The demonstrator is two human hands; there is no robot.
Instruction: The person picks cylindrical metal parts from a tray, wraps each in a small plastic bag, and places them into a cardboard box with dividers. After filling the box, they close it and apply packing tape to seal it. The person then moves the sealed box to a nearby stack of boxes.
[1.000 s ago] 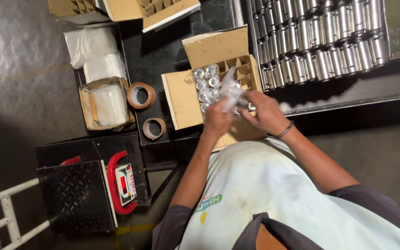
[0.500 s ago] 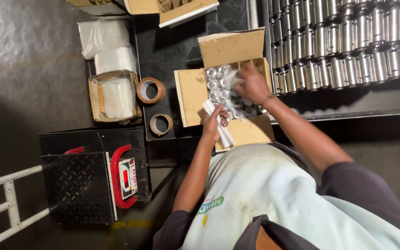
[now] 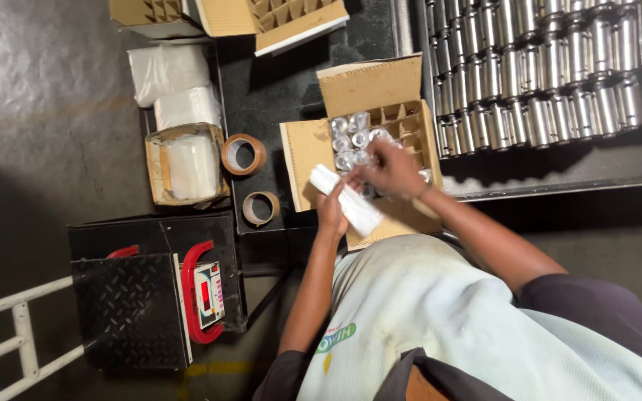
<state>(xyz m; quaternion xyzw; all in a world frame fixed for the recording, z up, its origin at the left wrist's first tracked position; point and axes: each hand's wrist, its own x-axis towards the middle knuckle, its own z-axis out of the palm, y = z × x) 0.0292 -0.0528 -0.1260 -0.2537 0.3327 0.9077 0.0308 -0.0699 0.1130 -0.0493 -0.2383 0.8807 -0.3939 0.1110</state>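
Cardboard dividers in the open carton (image 3: 380, 96) are thin and soft, so with your right hand (image 3: 391, 169) pressed low over the wrapped, shiny metal cylinders (image 3: 351, 137) in their cells, a skewed push could crumple a wall or jam a piece. Your left hand (image 3: 331, 212) has its grip clenched round a white wrapped cylinder (image 3: 348, 200) just above the carton's near flap; the slick wrap could slip. Whether the right grip pinches anything I cannot tell.

White plastic-wrapped bundle (image 3: 349, 202), tilted, over open cardboard box (image 3: 369, 89) with dividers, partly filled with wrapped metal cylinders (image 3: 351, 139)
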